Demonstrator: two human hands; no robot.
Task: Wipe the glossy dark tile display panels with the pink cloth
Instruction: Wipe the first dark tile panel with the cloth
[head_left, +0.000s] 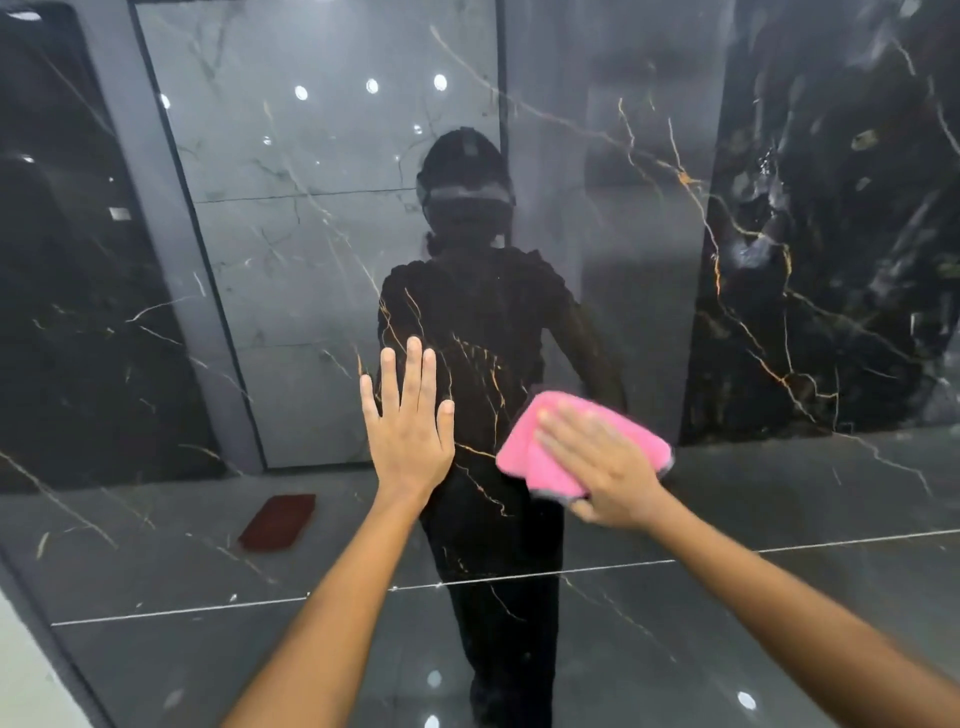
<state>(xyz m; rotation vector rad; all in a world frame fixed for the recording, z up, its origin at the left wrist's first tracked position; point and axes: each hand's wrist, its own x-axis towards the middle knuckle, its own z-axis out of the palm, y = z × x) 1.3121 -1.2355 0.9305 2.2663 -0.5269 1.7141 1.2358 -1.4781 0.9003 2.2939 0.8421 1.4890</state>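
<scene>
Wiping is in hand on the dark tile panel (597, 208). The right hand (602, 467) presses the pink cloth (524, 457) flat under nearly straight fingers, with cloth showing left of the fingertips. The left hand (410, 421), fingers straight and spread, holds nothing and braces on the panel left of the cloth. Judged next: sweep toward unwiped areas.
</scene>
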